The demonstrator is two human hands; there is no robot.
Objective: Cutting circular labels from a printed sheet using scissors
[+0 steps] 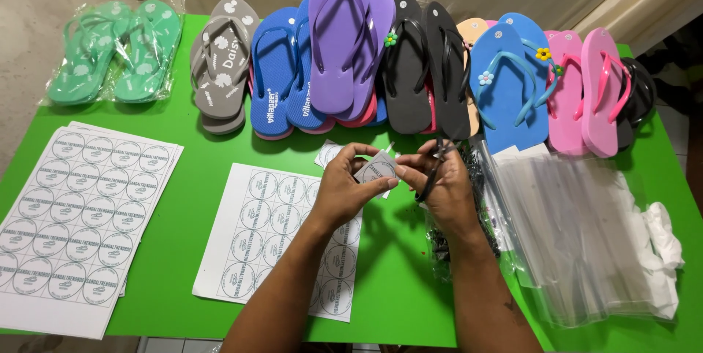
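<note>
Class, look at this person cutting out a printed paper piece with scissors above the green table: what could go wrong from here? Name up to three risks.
1. The left hand pinches the small paper piece right beside the scissors in the right hand; fingertips could get nicked.
2. The piece is small, so a crooked snip might clip its printed circle.
3. The sheet of circles lies under the forearm and could crease or slide.

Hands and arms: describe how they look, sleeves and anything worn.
Both arms are bare from the frame's lower edge up, with no sleeves in view. The left hand and right hand wear no gloves; no rings or watch show. A small dark mark sits on the right forearm.
</note>
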